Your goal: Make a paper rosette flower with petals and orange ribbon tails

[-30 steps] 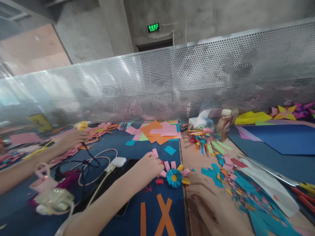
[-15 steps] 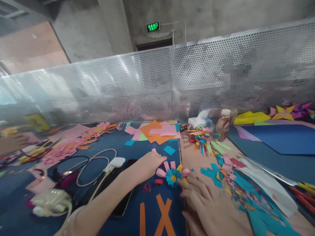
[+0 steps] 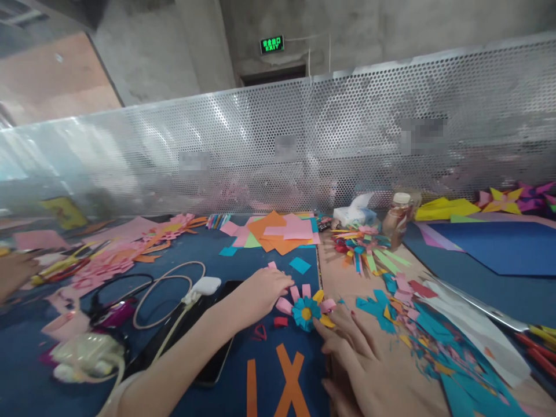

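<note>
A blue paper flower (image 3: 306,313) with a yellow centre lies on the dark blue table, with pink and yellow paper loops around its upper side. My right hand (image 3: 360,353) rests at its lower right, fingers spread, the index fingertip touching the flower's edge. Just up and left of the flower is my left hand (image 3: 266,289), fingers bent downward; what is under its fingertips is hidden. Red paper pieces (image 3: 280,321) lie left of the flower. Nearer to me are crossed orange strips (image 3: 290,379) and a single orange strip (image 3: 252,387).
A phone (image 3: 217,362) and white cable lie under my left forearm. Coloured sheets (image 3: 273,231), a tissue box (image 3: 354,215) and a bottle (image 3: 396,220) stand at the back. Blue scraps (image 3: 434,324) and scissors (image 3: 490,313) are right. Another person's hand (image 3: 15,272) shows far left.
My right hand's fingers have shifted slightly beside the flower. The other person's hand at the far left has moved further left. My left hand is nearly unmoved.
</note>
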A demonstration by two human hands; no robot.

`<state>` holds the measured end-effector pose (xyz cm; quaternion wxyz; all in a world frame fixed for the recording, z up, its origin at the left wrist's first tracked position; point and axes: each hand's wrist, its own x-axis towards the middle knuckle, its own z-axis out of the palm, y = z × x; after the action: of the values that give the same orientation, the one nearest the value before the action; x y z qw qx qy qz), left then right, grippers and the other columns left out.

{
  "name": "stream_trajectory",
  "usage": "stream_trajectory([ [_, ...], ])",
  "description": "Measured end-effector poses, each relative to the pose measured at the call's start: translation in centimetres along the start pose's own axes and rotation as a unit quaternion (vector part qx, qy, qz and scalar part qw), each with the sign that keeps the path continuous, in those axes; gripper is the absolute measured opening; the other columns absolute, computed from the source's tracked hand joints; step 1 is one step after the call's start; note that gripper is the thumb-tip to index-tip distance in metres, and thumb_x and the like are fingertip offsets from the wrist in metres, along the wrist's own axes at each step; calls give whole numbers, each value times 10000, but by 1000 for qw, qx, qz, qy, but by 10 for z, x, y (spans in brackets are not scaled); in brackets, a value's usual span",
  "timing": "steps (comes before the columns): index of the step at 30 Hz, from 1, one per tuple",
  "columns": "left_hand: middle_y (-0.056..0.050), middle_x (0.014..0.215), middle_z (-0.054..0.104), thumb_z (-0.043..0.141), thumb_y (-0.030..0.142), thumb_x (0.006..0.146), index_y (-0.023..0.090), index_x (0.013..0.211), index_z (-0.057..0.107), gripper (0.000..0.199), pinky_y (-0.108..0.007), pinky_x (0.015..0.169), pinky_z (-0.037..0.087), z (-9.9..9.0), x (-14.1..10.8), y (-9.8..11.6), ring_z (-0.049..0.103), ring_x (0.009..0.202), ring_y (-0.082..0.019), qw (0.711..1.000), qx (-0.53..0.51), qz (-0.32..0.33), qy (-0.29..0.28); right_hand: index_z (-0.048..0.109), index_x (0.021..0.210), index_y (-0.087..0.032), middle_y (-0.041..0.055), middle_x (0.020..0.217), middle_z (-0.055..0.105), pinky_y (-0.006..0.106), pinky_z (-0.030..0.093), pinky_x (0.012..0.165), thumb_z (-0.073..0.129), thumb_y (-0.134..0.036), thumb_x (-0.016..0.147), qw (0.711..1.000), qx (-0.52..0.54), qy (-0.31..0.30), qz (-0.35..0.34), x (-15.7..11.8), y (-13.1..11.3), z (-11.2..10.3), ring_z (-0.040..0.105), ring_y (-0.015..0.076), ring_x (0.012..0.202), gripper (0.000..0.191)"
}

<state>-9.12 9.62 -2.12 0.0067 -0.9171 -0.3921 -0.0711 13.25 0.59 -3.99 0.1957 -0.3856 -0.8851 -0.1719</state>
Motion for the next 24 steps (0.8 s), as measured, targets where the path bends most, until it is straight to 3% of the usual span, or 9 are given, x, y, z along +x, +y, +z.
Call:
stream_trajectory([
  [9,-44,1050,626,510,247,848,172,1016,586,199,-333,881,373,-12,-16,10,525,1027,-186,998,-44,-33,-20,545,1147,-200,80,1253,501,431,488,842,573,-219,695,997,69,-18,9,-1,1,-3,466,289,1133,453],
  [12,-45,1035,622,537,238,831,184,1012,589,196,-344,862,368,-10,-16,10,524,1015,-198,999,-28,-42,-20,530,1163,-206,77,1268,486,439,465,873,564,-223,710,996,82,-23,12,-1,1,-1,438,283,1162,454],
  [17,-38,934,633,517,219,841,179,940,613,143,-312,796,384,-3,-13,8,541,949,-194,999,-18,-36,-27,581,1014,-226,47,1264,493,424,466,876,565,-220,696,995,91,-26,9,-1,1,-1,446,266,1156,319],
  [24,-37,940,624,534,196,830,171,925,613,126,-313,789,369,-4,-15,6,536,948,-194,997,-30,-53,-46,577,1023,-208,61,1230,523,436,493,835,552,-211,655,997,72,-12,-3,5,0,-3,470,282,1132,369],
])
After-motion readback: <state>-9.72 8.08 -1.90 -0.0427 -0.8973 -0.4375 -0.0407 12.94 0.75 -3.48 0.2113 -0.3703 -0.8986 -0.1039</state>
